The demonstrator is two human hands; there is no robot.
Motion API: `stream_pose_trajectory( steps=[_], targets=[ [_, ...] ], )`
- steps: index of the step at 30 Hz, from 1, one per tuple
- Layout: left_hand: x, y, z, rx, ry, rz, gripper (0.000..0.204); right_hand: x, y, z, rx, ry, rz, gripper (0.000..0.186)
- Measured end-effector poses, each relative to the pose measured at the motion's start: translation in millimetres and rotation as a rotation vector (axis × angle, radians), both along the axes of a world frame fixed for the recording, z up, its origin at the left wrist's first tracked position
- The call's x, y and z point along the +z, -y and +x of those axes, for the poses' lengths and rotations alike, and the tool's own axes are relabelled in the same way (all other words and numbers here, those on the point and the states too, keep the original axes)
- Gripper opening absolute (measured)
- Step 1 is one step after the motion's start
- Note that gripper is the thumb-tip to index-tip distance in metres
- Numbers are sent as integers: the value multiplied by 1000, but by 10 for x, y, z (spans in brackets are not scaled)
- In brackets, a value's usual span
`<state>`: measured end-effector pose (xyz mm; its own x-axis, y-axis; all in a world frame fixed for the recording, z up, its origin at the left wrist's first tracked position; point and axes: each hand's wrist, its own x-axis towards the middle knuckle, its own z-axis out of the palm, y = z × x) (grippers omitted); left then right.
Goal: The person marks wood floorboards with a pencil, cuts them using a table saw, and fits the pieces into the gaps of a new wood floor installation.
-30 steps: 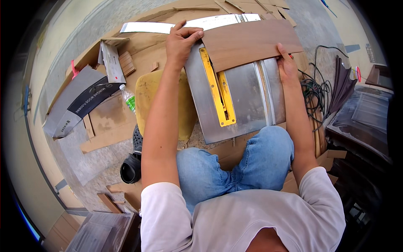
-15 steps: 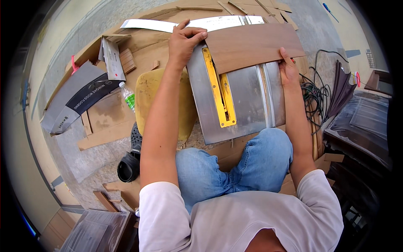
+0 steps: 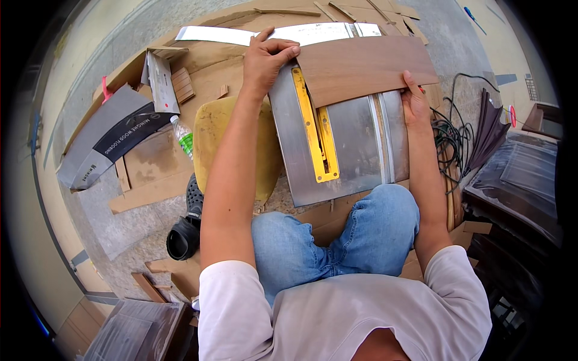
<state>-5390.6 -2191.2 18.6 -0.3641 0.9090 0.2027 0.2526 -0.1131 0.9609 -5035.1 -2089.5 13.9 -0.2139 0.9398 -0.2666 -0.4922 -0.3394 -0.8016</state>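
A brown wooden floorboard [image 3: 367,66] lies across the far part of a grey metal table saw [image 3: 355,141]. My left hand [image 3: 265,63] pinches the board's left end between thumb and fingers. At its near right edge, my right hand [image 3: 414,102] grips the board with the thumb on top; the other fingers are mostly hidden beneath. A yellow slotted insert [image 3: 317,132] is set in the saw top, its far end running close to the board's left edge. Past the board, a white metal strip [image 3: 289,35] spans the saw's far side.
Left of the saw is a yellow stool [image 3: 232,144], with a plastic bottle [image 3: 182,139], black clogs [image 3: 183,237] and a flooring carton [image 3: 114,135] beyond. Coiled dark cable [image 3: 451,141] and a folded umbrella [image 3: 486,129] lie to the right. Cardboard and wood offcuts cover the floor.
Almost nothing differs. The board and both hands appear a few pixels to the right, along with a slight shift of the whole view.
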Motion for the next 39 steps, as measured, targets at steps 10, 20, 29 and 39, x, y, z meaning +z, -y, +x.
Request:
stream_pose_trajectory(
  steps=[10, 20, 29, 39],
  targets=[
    [-20, 0, -8, -13, -50, 14, 16, 60, 49, -28, -16, 18, 9, 57],
    [-27, 14, -4, -11, -54, 11, 16, 61, 46, -16, -22, -26, -8, 56],
    [-5, 36, 4, -20, -55, 2, 16, 82, 65, -19, -44, -13, -25, 56],
    [-8, 42, 24, -34, -74, 4, 17, 40, 64, 29, -42, -3, -22, 57]
  ],
)
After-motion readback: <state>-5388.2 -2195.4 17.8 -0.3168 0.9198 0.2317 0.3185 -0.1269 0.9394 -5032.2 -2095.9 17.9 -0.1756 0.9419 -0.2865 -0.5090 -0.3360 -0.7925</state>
